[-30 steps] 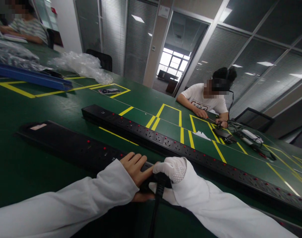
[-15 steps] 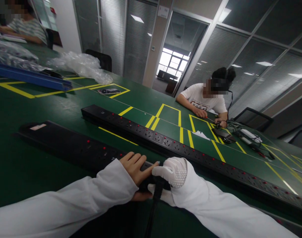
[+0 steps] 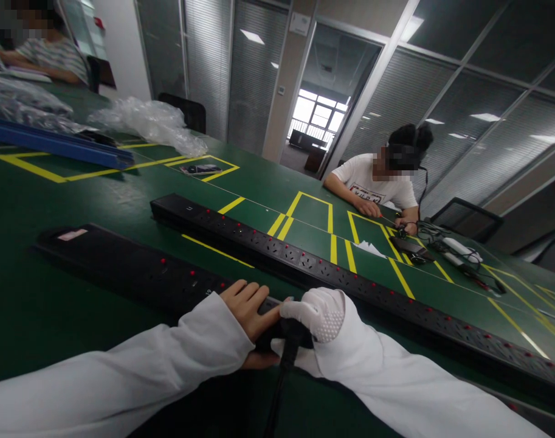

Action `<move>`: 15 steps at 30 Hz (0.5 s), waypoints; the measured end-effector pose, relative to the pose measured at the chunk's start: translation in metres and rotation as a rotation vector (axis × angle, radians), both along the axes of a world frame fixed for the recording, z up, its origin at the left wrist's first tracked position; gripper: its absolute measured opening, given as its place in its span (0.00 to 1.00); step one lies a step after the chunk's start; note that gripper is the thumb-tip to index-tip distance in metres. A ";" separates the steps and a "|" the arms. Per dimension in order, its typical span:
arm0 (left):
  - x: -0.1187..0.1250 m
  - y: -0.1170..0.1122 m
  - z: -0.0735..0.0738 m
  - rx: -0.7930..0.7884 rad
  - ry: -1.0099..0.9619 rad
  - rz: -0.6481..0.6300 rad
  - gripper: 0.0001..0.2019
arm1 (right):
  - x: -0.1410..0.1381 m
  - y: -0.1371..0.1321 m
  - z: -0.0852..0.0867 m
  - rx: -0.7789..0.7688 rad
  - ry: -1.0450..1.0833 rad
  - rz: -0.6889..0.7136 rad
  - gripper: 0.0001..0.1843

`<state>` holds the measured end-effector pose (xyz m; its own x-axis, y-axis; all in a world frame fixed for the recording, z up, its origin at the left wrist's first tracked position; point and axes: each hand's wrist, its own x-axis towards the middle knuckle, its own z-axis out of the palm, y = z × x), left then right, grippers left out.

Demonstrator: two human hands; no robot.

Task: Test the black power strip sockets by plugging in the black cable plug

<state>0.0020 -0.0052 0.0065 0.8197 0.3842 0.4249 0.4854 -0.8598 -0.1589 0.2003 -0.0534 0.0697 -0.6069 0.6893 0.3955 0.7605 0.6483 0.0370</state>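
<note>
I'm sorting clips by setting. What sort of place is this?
Probably an electronics assembly or test workroom: a long green table marked with yellow tape, long black power strips laid out on it, and glass partitions with blinds.

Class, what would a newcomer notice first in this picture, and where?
Front and centre, the bare left hand holds the near power strip while the white-gloved right hand grips a black plug there. Behind, a second long strip crosses the yellow-taped green table.
</note>
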 end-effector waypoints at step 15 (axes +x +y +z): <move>-0.001 0.000 0.001 -0.007 -0.013 -0.007 0.28 | -0.004 0.001 0.004 -0.162 -0.027 -0.072 0.22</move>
